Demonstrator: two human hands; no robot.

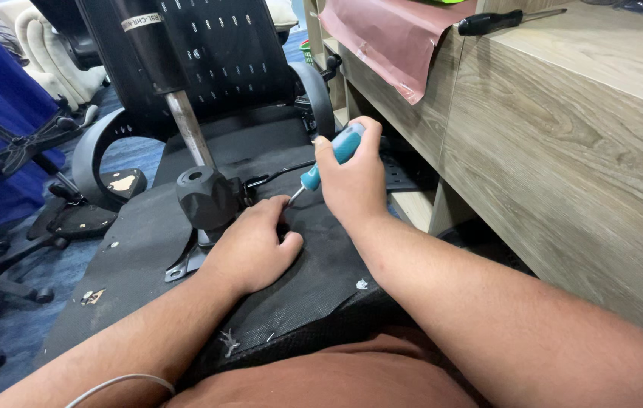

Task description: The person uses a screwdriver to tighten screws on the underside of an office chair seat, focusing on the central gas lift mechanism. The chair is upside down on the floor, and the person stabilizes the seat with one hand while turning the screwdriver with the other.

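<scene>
A: Where does the screwdriver tip land?

B: Can't tell; the left hand covers it, fastener too.

A: And the black screwdriver on the desk?

B: Its shaft end runs thin and blurred; the desk is cut off at the right edge.

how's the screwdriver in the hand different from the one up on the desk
The blue-handled screwdriver is gripped in the right hand, tilted, tip down at the upturned chair base by the left hand; the black-handled screwdriver lies flat and untouched on the wooden desk. The blue one's shaft is mostly hidden; the black one's thin shaft shows plainly. Both are hand screwdrivers with metal shafts.
</scene>
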